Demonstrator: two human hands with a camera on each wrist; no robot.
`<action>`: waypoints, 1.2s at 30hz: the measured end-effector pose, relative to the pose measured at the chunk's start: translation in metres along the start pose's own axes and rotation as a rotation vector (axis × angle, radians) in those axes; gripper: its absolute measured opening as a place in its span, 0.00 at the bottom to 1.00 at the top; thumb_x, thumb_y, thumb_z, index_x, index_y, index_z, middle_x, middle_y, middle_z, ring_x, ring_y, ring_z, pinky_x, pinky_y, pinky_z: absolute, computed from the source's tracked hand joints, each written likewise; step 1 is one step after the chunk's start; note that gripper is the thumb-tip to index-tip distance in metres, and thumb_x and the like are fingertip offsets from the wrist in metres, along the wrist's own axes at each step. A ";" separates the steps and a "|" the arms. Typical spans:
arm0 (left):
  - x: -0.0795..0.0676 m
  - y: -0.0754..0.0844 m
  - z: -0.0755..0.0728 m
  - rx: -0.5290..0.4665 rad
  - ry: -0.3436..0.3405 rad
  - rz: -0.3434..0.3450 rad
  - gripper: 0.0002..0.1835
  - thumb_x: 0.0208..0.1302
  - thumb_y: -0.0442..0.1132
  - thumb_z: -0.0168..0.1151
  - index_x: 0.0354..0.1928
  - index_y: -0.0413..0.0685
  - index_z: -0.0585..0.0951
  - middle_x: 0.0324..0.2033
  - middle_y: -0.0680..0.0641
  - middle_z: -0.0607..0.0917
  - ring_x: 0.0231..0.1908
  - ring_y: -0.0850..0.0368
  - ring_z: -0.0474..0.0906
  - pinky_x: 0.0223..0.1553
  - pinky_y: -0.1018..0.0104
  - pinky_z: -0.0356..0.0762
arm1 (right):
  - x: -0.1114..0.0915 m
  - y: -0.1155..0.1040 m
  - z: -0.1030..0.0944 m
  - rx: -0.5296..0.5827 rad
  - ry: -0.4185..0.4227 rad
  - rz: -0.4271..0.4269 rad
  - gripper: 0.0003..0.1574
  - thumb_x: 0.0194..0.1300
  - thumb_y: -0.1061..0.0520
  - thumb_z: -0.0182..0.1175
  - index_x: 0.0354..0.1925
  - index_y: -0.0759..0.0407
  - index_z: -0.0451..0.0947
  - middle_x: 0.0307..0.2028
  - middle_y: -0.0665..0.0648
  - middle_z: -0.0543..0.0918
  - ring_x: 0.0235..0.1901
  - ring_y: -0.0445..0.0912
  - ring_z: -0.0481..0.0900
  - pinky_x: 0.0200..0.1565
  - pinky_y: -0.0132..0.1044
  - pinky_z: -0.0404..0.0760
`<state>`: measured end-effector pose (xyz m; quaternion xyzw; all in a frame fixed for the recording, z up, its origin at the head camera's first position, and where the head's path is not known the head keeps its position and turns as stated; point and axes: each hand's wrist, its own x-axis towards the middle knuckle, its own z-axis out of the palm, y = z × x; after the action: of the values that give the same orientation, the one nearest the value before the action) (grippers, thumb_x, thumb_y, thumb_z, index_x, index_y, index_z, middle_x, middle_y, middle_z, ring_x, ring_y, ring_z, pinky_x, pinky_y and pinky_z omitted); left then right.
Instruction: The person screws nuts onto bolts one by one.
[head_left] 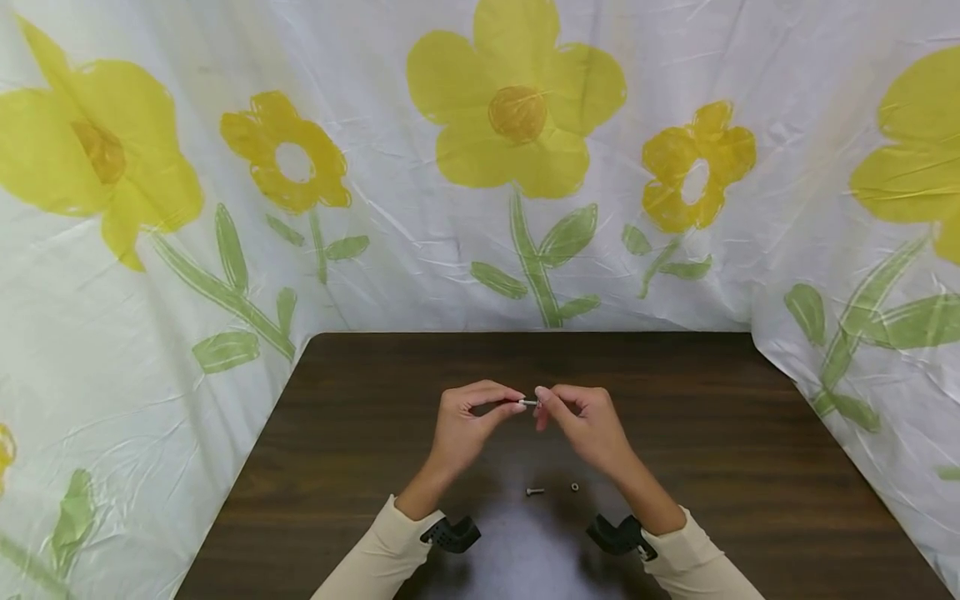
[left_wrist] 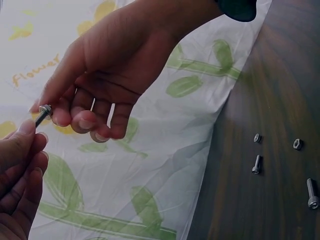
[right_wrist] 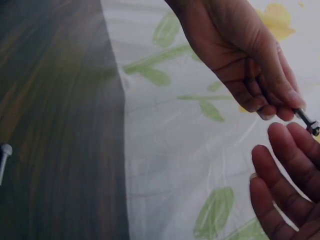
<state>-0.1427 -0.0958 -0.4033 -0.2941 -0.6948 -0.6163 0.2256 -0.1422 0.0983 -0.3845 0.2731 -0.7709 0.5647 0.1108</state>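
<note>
My left hand (head_left: pixel 462 421) pinches the shank of a small metal bolt (head_left: pixel 528 402) between thumb and fingertips, above the middle of the table. At the bolt's other end, my right hand (head_left: pixel 588 421) holds a nut (left_wrist: pixel 46 109) between thumb and index finger. The left wrist view shows the bolt's dark thread entering this nut. In the right wrist view, the left hand (right_wrist: pixel 245 55) grips the shank, while the right hand's other fingers (right_wrist: pixel 285 175) stand loosely extended below the nut; its thumb is out of frame there.
On the dark wooden table (head_left: pixel 337 467) lie a loose bolt (head_left: pixel 534 492) and a loose nut (head_left: pixel 574 487), nearer the wrists. The left wrist view shows two bolts and two nuts there. A white curtain (head_left: pixel 405 275) with yellow flowers surrounds the table's back and sides.
</note>
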 end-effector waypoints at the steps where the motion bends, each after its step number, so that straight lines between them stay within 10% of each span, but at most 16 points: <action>1: 0.000 0.000 0.000 0.001 0.003 -0.002 0.05 0.55 0.22 0.73 0.34 0.34 0.89 0.31 0.41 0.89 0.34 0.55 0.86 0.39 0.65 0.84 | 0.000 0.000 0.000 0.012 0.003 0.006 0.20 0.75 0.66 0.56 0.25 0.63 0.84 0.21 0.58 0.85 0.25 0.46 0.83 0.28 0.33 0.78; 8: 0.001 0.002 -0.001 0.010 0.022 -0.022 0.05 0.55 0.22 0.73 0.34 0.33 0.89 0.31 0.41 0.89 0.33 0.56 0.86 0.38 0.66 0.84 | 0.000 0.006 -0.006 0.109 0.016 -0.043 0.07 0.71 0.72 0.57 0.41 0.69 0.82 0.28 0.65 0.86 0.26 0.56 0.84 0.35 0.37 0.86; 15: 0.002 0.006 -0.003 0.016 0.025 -0.026 0.06 0.54 0.21 0.73 0.34 0.34 0.89 0.31 0.41 0.89 0.34 0.55 0.86 0.38 0.66 0.84 | -0.002 0.028 -0.008 0.084 0.020 -0.145 0.21 0.56 0.77 0.70 0.49 0.68 0.83 0.37 0.63 0.88 0.32 0.51 0.87 0.36 0.37 0.85; 36: -0.001 0.005 -0.001 -0.008 0.011 -0.017 0.04 0.56 0.22 0.72 0.34 0.31 0.88 0.31 0.40 0.89 0.34 0.56 0.86 0.38 0.65 0.84 | -0.005 0.036 -0.006 0.039 0.004 -0.156 0.11 0.61 0.65 0.72 0.43 0.59 0.88 0.37 0.51 0.90 0.34 0.44 0.88 0.36 0.33 0.85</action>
<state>-0.1386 -0.0963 -0.4002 -0.2854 -0.6935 -0.6228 0.2230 -0.1587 0.1128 -0.4143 0.3333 -0.7360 0.5697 0.1508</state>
